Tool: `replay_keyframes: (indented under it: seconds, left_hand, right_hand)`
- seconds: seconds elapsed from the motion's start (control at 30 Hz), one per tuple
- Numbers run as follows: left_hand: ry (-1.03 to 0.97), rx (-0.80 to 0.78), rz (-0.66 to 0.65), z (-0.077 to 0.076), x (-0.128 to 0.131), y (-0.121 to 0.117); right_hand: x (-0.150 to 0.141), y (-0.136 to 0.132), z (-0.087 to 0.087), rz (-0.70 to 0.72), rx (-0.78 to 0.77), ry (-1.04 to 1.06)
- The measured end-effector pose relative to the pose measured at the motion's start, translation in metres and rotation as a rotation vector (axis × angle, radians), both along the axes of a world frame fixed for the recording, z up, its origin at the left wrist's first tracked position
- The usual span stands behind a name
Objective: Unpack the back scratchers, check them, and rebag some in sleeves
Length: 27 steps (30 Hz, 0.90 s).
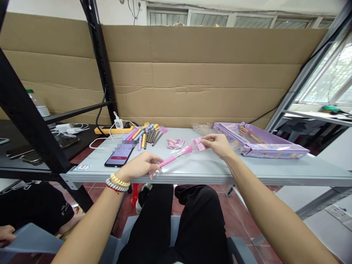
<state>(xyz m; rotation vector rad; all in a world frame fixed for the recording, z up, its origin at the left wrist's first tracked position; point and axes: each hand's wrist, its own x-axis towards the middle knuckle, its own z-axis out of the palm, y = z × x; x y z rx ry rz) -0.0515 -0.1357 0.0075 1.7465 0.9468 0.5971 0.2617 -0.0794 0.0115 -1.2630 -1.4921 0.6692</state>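
My left hand [145, 165] is closed on the handle end of a pink back scratcher [169, 160], a slim stick with a metal section and a claw-like pink head, in a clear plastic sleeve. The head points right, just above the table front. My right hand [218, 145] pinches a small pink printed card [198, 144] between thumb and fingers, close to that head. A small pile of similar pink cards [175, 143] lies behind, between the hands. Further left, several back scratchers [144, 135] in mixed colours lie side by side.
At the right rests a purple box [275, 146] with items under clear film; clear plastic bags [202, 128] lie beside it. Left are a phone [120, 154], a white charger [118, 121] with cable and a yellow power strip [110, 130]. Another person's hand [7, 234] shows lower left.
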Motion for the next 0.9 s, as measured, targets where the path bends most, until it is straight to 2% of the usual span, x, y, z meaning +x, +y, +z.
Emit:
replay_keyframes:
  seconds: [0.13,0.3,0.37,0.43,0.5,0.63,0.77,0.9]
  left_hand:
    - [-0.072,-0.055,0.014,-0.002,0.006,-0.002]
    - [-0.182,-0.174,0.020,-0.011,0.015,0.000]
    - [-0.227,-0.193,0.040,-0.015,0.018,0.001]
    - [-0.262,-0.195,0.053,-0.019,0.019,0.003]
    - [-0.276,-0.195,0.050,-0.021,0.018,0.004]
    - [-0.282,-0.198,0.018,-0.021,0.019,0.003]
    - [-0.273,-0.191,0.008,-0.016,0.023,-0.001]
    - [-0.225,-0.171,0.044,-0.014,0.030,-0.003]
  right_hand:
    - [-0.002,-0.001,-0.008,-0.079,0.044,-0.040]
    - [-0.004,0.001,-0.017,-0.169,0.211,-0.152]
    - [-0.004,0.003,-0.019,-0.075,0.172,-0.025]
    - [-0.002,0.005,-0.020,0.043,0.067,0.210]
    - [-0.001,0.006,-0.020,0.076,-0.015,0.381]
    - [0.001,0.006,-0.019,0.043,-0.089,0.362]
    - [-0.003,0.001,-0.016,-0.098,-0.088,0.338]
    - [-0.005,0.001,-0.017,-0.175,-0.095,0.309]
